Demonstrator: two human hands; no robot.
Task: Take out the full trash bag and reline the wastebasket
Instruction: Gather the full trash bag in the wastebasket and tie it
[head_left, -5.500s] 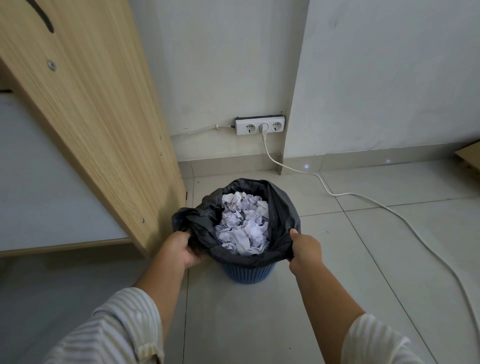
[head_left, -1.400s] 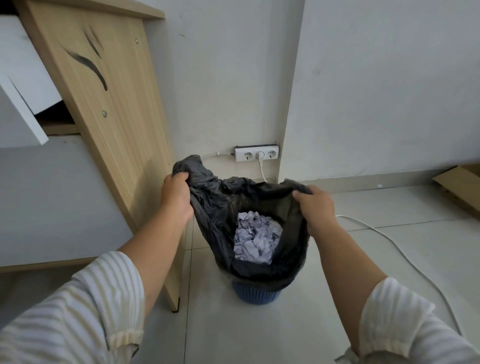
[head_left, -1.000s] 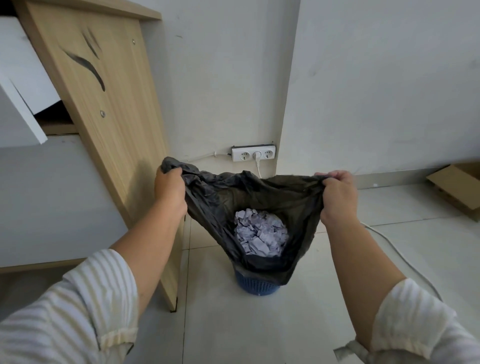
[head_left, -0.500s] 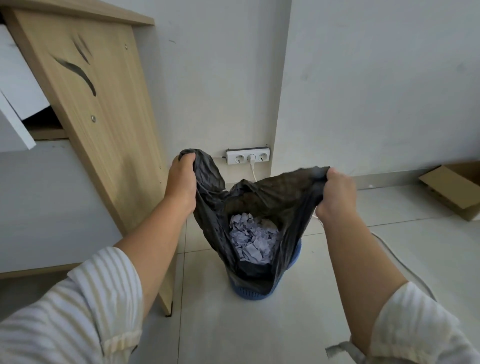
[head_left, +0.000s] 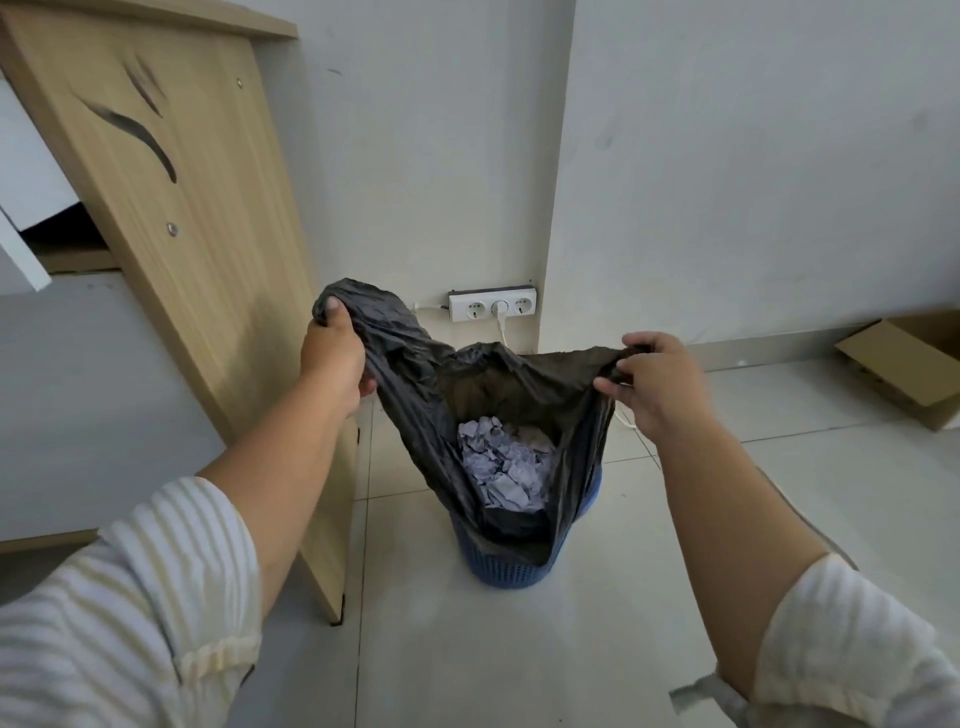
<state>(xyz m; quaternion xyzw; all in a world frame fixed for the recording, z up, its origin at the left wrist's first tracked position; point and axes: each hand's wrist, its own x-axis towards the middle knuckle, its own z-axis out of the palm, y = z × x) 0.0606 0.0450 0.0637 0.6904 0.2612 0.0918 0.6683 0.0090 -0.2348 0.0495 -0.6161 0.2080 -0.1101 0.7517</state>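
Black and thin, the plastic trash bag (head_left: 498, 395) hung stretched open between both hands, its lower part sitting inside the round blue plastic lattice wastebasket (head_left: 511, 569) on the pale tiled floor (head_left: 519, 649). The left hand (head_left: 335, 364) gripped a bunch of the rim in curled fingers, higher than the right hand (head_left: 657, 384), which pinched the opposite edge between thumb and fingertips. Crumpled white paper (head_left: 506, 470) lay in the bag. The wastebasket stood beside a light wooden table panel (head_left: 208, 234), near a white wall power strip (head_left: 492, 306).
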